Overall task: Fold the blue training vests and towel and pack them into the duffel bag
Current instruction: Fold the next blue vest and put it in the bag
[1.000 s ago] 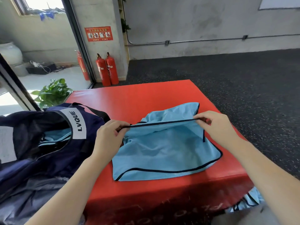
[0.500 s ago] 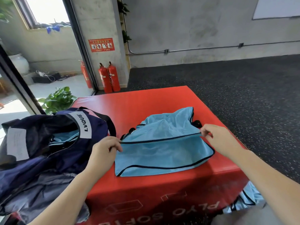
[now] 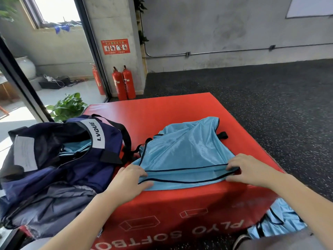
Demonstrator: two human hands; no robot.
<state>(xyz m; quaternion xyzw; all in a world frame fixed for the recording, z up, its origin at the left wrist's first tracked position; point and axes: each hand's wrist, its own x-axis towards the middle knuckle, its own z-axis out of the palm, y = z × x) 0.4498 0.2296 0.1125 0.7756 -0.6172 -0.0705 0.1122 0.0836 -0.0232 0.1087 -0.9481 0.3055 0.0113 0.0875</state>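
Two hands work at the near edge of one blue vest (image 3: 182, 156). The left hand (image 3: 128, 181) sits at the vest's 8 o'clock corner, fingers bent down onto the fabric with the tips pressing the trimmed edge; whether it pinches the cloth or only presses it I cannot tell. The right hand (image 3: 248, 170) sits at the 4 o'clock corner, fingers curled over the folded edge and pinching the fabric there.

The vest between them is light blue mesh with thin dark piping. Its near part is doubled over, so two dark trim lines run side by side from one hand to the other. The far part lies rumpled toward 12 o'clock, with a short black strap showing at 1 o'clock.

It lies on one red plyo box (image 3: 156, 112), toward the box's near right area. At 9 o'clock from the left hand, partly on the box, stands one navy duffel bag (image 3: 54, 168), unzipped, with light blue fabric visible inside and a white band reading LVQUE. At 5 o'clock, below the box's corner, more blue vest fabric (image 3: 281, 219) hangs in a heap; how many pieces cannot be told.

Far off at 11 o'clock stand three red fire extinguishers (image 3: 124, 83) and one green plant (image 3: 68, 107).
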